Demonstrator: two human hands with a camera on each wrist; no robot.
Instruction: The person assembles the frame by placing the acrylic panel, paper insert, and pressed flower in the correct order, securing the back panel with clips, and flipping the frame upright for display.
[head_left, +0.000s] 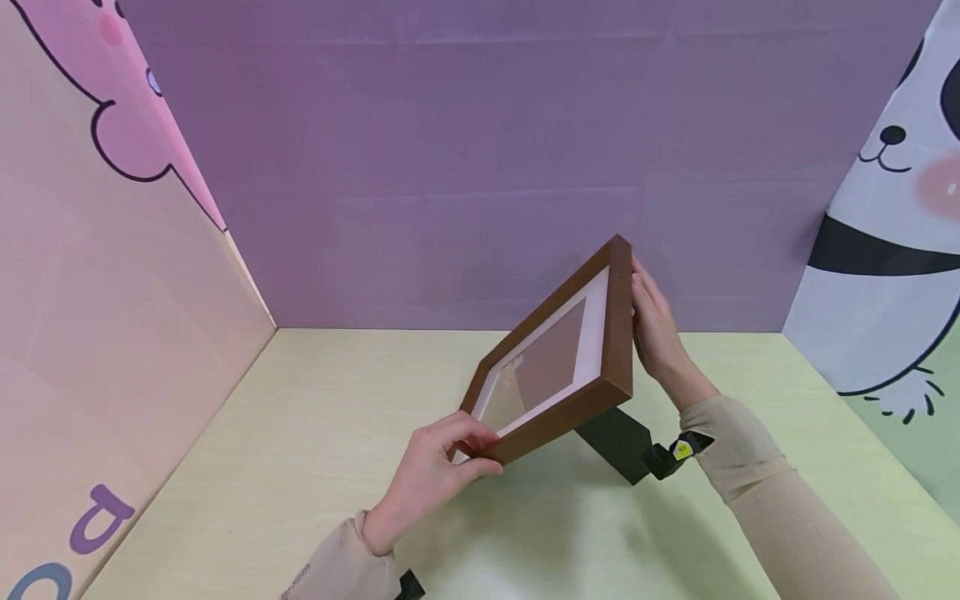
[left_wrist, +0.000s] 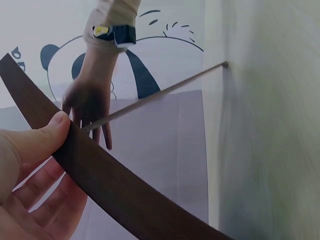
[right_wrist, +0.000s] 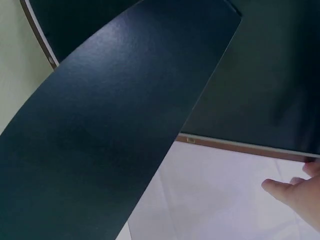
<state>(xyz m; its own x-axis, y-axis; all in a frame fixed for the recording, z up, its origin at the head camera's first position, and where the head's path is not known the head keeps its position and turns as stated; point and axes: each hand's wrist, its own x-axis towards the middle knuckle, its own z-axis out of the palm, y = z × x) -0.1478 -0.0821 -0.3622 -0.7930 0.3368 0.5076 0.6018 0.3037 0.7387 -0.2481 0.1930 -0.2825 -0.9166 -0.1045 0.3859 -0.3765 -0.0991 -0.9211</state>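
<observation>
A brown picture frame [head_left: 617, 333] with a white mat and clear pane is held tilted above the table. My left hand [head_left: 442, 467] pinches its lower left corner; in the left wrist view the thumb [left_wrist: 45, 136] presses on the brown edge, with the fingers behind it. My right hand [head_left: 660, 333] lies along the frame's right side, fingers fairly straight and touching it; part of that hand is hidden behind the frame. A dark easel stand [right_wrist: 115, 110] sticks out from the dark backing [right_wrist: 250, 90].
Below is the pale wooden table [head_left: 300, 467]. A purple wall [head_left: 420, 167] closes the back. Printed side panels stand left and right, one with a pink figure [head_left: 135, 133], the other with a panda [head_left: 885, 308]. A small black camera [head_left: 667, 457] sits on the right wrist.
</observation>
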